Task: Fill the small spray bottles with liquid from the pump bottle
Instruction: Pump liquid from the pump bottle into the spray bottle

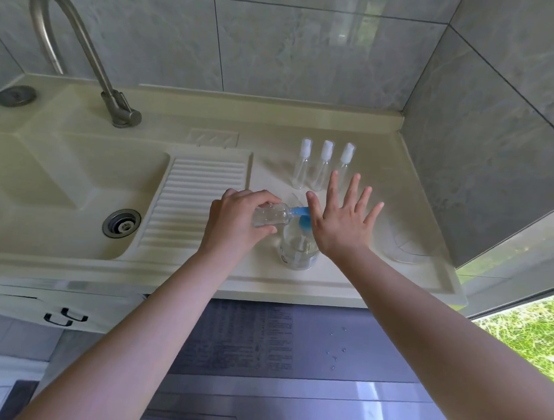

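My left hand (238,222) grips a small clear bottle (270,215), tilted on its side with its open neck against the blue pump spout (300,211). The clear pump bottle (299,249) stands on the cream counter (401,199) just below. Over the blue pump head, my right hand (342,219) lies flat with its fingers spread and straight, the palm covering most of the head. Three small spray bottles (323,165) with white caps stand in a row behind the hands.
A sink basin (58,181) with a drain (121,223) and a ribbed washboard slope (197,201) lies to the left, with a steel tap (83,52) behind it. A clear round lid or dish (407,248) sits at the right. Tiled walls close the back and right.
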Demonstrator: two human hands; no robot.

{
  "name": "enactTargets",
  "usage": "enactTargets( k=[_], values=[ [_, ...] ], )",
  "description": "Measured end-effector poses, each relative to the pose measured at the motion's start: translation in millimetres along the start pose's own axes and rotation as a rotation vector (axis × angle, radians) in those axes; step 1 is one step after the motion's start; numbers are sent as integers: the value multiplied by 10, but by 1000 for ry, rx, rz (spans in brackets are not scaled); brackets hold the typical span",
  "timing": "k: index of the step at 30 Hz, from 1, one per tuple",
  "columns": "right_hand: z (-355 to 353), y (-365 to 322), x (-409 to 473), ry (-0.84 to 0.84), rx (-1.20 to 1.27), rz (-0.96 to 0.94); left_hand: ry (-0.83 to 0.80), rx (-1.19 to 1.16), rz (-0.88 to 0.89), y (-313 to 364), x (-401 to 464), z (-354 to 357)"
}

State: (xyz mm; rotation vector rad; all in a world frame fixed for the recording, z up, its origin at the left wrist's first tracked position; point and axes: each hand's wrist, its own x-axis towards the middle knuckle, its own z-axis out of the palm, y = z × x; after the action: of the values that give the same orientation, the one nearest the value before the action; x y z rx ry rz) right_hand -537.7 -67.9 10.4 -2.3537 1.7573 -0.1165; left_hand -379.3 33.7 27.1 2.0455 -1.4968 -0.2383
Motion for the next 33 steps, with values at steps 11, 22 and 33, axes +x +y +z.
enactTargets(
  k=[11, 22, 33],
  values=[
    [17, -25, 8, -48, 15, -29, 4, -10, -10, -45, -37, -8],
    [21, -29, -4, -60, 43, -2, 7, -26, -1, -61, -30, -6],
    [40, -46, -10, -41, 65, 35, 5, -56, 5, -61, -15, 42]
  ],
)
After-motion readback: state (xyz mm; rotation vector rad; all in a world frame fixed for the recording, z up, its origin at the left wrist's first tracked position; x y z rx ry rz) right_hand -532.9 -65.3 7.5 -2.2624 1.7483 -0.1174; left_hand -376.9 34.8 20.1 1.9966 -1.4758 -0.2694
